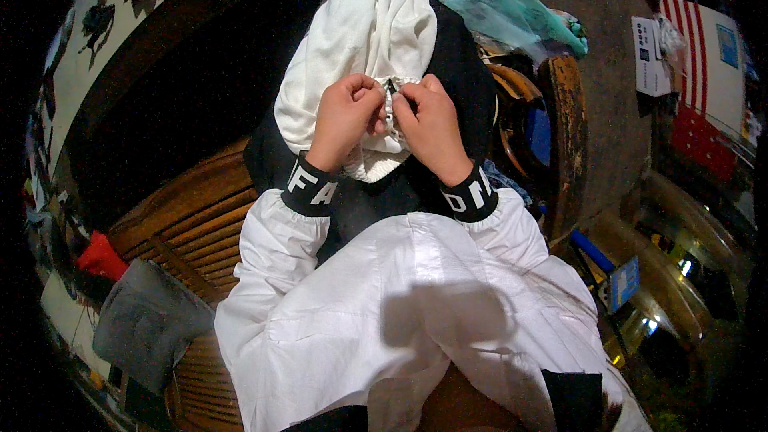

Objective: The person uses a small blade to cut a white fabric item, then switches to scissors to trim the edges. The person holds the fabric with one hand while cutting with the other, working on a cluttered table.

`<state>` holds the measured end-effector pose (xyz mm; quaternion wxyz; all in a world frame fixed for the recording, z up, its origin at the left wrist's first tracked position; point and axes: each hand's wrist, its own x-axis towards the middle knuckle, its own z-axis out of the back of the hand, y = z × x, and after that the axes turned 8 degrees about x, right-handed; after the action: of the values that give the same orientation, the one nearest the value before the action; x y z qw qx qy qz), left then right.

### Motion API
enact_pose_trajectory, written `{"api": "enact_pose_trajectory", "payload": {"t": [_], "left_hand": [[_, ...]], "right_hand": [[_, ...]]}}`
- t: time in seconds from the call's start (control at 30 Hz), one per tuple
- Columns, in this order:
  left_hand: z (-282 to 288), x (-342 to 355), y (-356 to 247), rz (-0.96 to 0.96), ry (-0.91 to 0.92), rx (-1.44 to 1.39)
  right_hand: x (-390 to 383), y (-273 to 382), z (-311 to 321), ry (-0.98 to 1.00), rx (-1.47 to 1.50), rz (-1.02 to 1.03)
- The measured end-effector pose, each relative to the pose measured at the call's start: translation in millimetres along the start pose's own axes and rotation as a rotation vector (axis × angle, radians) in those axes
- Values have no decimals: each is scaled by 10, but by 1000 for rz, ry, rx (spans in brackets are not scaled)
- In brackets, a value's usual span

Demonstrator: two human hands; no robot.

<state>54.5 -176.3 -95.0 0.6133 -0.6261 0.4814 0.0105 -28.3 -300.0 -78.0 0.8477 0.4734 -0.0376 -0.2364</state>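
Observation:
A white cloth garment [352, 40] with soft folds and a ribbed edge lies over the dark cloth on my lap. At its gathered middle, my left hand [346, 118] is closed, thumb and fingers pinched at the fabric. Facing it, my right hand [434, 126] pinches the same gathered stretch from the other side. Between the fingertips shows a small black piece [391, 86], too small to name. The fingers partly hide the gathers.
I sit on a slatted wooden bench [200, 224] with a worn wooden armrest [566, 124] at right. A grey cushion [148, 316] and a red item [102, 256] lie at left. Beyond the garment is a clear-green plastic bag [504, 4]; a white carton [652, 56] stands far right.

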Motion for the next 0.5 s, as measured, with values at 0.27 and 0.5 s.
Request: {"api": "enact_pose_trajectory", "payload": {"t": [0.27,0.5], "left_hand": [[28,-13,-41,-12,27,130],[77,3,-4,-37,23,215]], "right_hand": [[-27,7,-21,-20,50,-22],[-25,61,-103,-14,-81,67]]}}
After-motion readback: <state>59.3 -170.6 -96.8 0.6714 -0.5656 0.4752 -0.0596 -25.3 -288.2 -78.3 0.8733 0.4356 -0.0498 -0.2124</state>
